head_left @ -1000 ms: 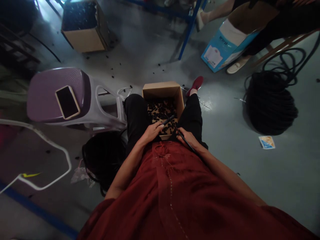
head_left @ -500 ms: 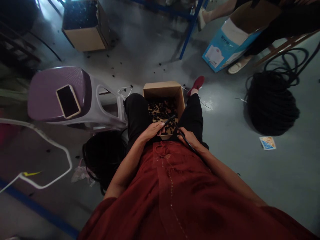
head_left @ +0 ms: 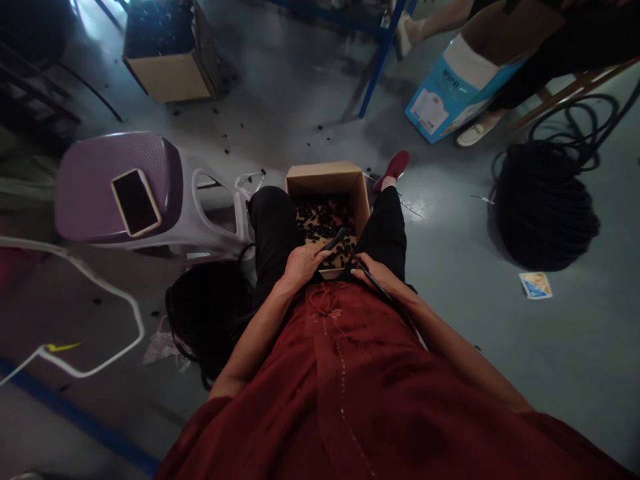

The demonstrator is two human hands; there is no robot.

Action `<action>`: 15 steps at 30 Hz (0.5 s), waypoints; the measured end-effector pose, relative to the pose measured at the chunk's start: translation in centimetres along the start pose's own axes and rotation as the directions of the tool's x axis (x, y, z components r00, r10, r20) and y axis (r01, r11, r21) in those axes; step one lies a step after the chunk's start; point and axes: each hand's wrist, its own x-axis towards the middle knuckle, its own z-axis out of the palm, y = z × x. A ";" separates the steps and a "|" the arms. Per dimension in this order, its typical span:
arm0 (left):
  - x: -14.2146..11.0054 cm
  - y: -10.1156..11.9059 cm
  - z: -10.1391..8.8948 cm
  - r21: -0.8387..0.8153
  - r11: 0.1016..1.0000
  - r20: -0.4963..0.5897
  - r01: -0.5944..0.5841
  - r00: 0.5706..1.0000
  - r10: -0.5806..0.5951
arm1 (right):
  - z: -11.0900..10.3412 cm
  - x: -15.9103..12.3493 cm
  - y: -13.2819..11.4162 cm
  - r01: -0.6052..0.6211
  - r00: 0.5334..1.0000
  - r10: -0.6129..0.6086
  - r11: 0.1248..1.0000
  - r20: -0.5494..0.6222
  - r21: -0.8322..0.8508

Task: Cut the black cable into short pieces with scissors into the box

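I sit with an open cardboard box [head_left: 325, 177] between my black-trousered legs, its lower end against my lap. It is filled with small black plastic pieces [head_left: 320, 227]. My left hand [head_left: 303, 263] grips a short black piece [head_left: 336, 239] just above the box. My right hand [head_left: 375, 273] holds a thin black rod [head_left: 373, 279] that slants across my fingers. The two hands are close together but apart, and neither touches the pile.
A purple plastic stool [head_left: 115, 190] with a phone [head_left: 136, 202] stands to my left. Another box of black pieces [head_left: 167, 47] sits ahead. A black cable coil [head_left: 543, 207] lies right. Black bits dot the floor. A co-worker's legs [head_left: 530, 47] show top right.
Both hands have shifted only slightly. The short black piece in my left hand tilts a little differently, and my right hand sits slightly further left.
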 end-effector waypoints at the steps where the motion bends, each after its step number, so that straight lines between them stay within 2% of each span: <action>1: -0.1 0.1 0.0 0.038 0.999 0.006 0.006 1.000 -0.006 | 0.0 0.0 0.1 -0.002 1.000 0.002 1.000 0.010 -0.007; 5: -0.6 0.4 0.2 0.137 0.990 0.018 0.044 0.999 -0.047 | -0.2 0.0 0.1 -0.001 0.999 0.003 0.999 0.042 -0.045; 8: -0.9 0.4 0.4 0.109 0.992 0.011 0.070 0.997 -0.072 | -0.2 0.0 -0.1 0.006 0.999 -0.004 0.998 0.036 -0.062; 11: -0.8 0.2 0.3 -0.085 0.991 0.029 0.104 0.994 -0.102 | 0.0 -0.1 -0.1 0.013 1.000 -0.011 0.997 0.027 -0.075; 13: -0.7 0.0 0.1 -0.298 0.939 0.142 0.174 0.980 -0.137 | 0.0 -0.2 -0.1 0.021 1.000 -0.020 0.997 0.016 -0.079; 15: -0.5 -0.1 -0.1 -0.505 0.815 0.309 0.285 0.941 -0.138 | 0.0 -0.3 0.0 0.032 0.999 -0.032 0.996 0.002 -0.088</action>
